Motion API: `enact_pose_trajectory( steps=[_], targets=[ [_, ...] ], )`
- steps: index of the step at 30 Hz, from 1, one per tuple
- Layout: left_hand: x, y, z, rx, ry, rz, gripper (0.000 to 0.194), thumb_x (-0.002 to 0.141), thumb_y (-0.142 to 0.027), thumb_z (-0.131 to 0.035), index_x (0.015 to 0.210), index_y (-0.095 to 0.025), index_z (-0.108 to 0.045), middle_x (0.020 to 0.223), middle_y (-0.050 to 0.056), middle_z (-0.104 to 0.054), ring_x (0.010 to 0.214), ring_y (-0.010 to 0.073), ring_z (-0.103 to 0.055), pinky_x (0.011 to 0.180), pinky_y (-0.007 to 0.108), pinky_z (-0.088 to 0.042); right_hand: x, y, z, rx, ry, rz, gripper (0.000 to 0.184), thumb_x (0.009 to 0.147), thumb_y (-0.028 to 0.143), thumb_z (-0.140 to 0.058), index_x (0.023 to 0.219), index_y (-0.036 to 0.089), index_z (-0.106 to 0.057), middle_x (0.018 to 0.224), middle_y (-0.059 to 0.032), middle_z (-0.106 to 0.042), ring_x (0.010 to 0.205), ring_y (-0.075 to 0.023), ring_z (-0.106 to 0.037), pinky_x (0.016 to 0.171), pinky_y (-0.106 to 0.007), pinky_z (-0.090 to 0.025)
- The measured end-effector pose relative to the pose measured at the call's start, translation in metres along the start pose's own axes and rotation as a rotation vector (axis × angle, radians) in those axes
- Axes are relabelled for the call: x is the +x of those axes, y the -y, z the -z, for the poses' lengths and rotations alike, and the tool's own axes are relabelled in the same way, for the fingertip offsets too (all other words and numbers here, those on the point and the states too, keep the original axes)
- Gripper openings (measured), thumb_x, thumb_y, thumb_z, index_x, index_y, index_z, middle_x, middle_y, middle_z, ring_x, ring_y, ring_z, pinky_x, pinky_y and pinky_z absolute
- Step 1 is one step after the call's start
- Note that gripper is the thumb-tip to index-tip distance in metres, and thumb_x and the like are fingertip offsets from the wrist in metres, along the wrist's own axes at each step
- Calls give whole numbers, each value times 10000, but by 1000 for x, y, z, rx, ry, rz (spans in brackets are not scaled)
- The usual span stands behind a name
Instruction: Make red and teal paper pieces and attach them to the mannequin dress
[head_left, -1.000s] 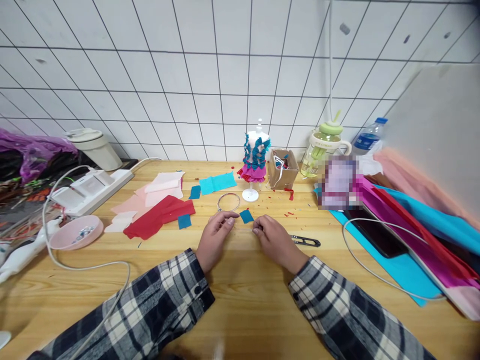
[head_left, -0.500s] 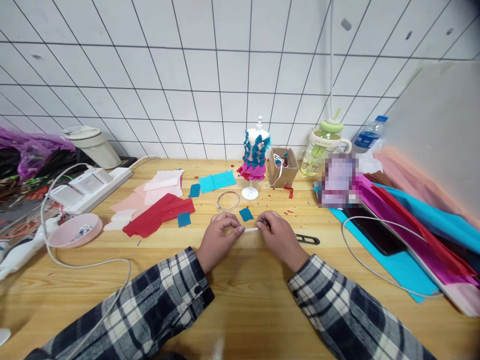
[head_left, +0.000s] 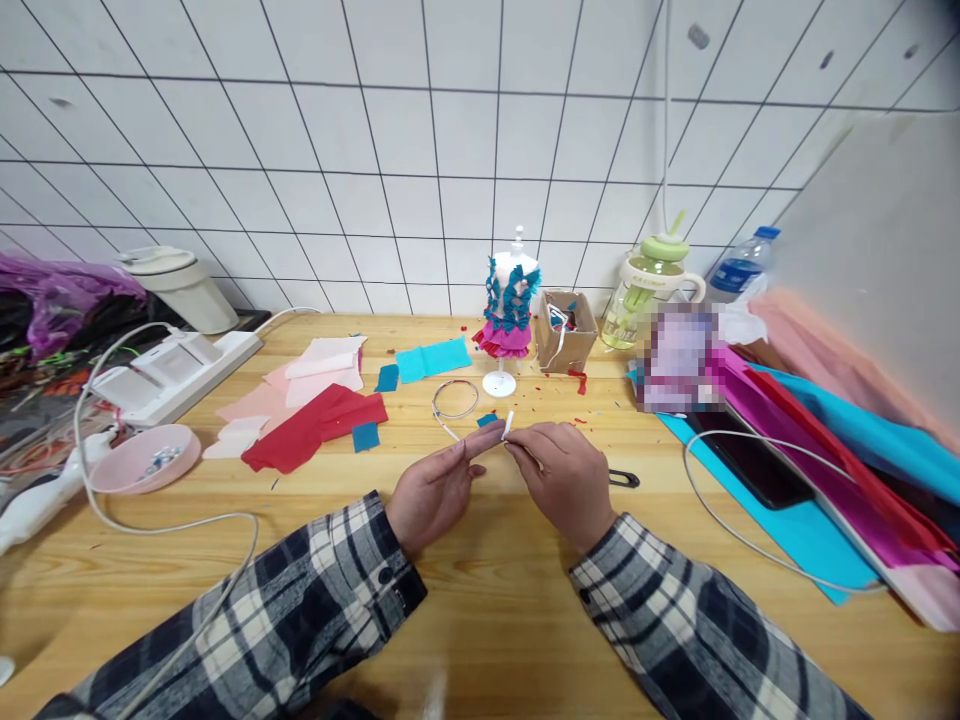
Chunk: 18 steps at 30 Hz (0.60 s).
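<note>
My right hand [head_left: 566, 478] pinches a narrow white strip [head_left: 508, 424] at my left fingertips. My left hand [head_left: 431, 497] has its thumb pressed on its extended index finger, apparently holding the strip there. Another white end pokes out behind my left hand; I cannot tell whether it is the same strip. A blue fabric square [head_left: 487, 420], partly hidden, lies just past my fingers. Beyond it a small white dress form [head_left: 499, 384] wears teal bows and a pink ruffled skirt. A thin wire ring [head_left: 456, 399] rests left of it. Thread snips [head_left: 624, 479] show partly beside my right hand.
On the left lie red fabric [head_left: 319, 428], pale pink pieces [head_left: 321, 365], a pink dish [head_left: 112, 478] with beads and a power strip [head_left: 191, 385]. A cardboard box [head_left: 566, 350] of scraps stands behind. On the right are a drink bottle [head_left: 645, 290], a phone [head_left: 742, 460] and a cable.
The hands came together over the blue square. The white strip, first seen stretched between them, now stands up at my left fingertips. My left fingers have straightened.
</note>
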<state>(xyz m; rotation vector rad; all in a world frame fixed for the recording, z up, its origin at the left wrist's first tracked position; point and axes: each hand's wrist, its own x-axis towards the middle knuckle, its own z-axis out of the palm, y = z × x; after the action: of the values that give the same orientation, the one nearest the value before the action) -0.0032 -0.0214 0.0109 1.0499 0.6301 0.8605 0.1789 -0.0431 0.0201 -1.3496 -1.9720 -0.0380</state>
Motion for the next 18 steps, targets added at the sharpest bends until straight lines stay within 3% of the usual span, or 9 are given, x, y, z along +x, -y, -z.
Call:
enact_pose_trajectory(
  steps=[6,10,14,18],
  targets=[
    [-4,-2,-6,67,-3,-40,407,866,-414,-476,1188,-238,-653,1451,50,-438,1375,288,-305,1007,429,-345,2,2,2,77,-19,-64,199,903,293,-498,929,233,-686,881,-51,-696,795,-176,-602,716,-284,-411],
    [-2,-1,-6,235,-78,-107,321,804,-336,-626,1093,-221,-705,1356,72,-544,1296,270,-432,1087,416,-303,3,9,-5,329,-18,-322,149,832,300,-570,824,211,-689,751,-27,-663,565,-128,-522,576,-264,-414],
    [4,0,-1,412,-251,-94,237,731,-345,-711,919,-206,-754,1043,72,-722,1048,254,-614,1012,419,-410,1,18,-17,603,22,-563,162,790,328,-609,805,200,-707,745,-25,-679,516,-120,-487,514,-256,-422],
    [6,-1,0,403,-350,-81,225,685,-368,-742,817,-186,-752,876,58,-748,856,223,-659,859,368,-503,-2,23,-19,665,60,-491,173,820,302,-579,850,220,-729,803,-33,-702,616,-147,-576,578,-267,-460]
  ],
)
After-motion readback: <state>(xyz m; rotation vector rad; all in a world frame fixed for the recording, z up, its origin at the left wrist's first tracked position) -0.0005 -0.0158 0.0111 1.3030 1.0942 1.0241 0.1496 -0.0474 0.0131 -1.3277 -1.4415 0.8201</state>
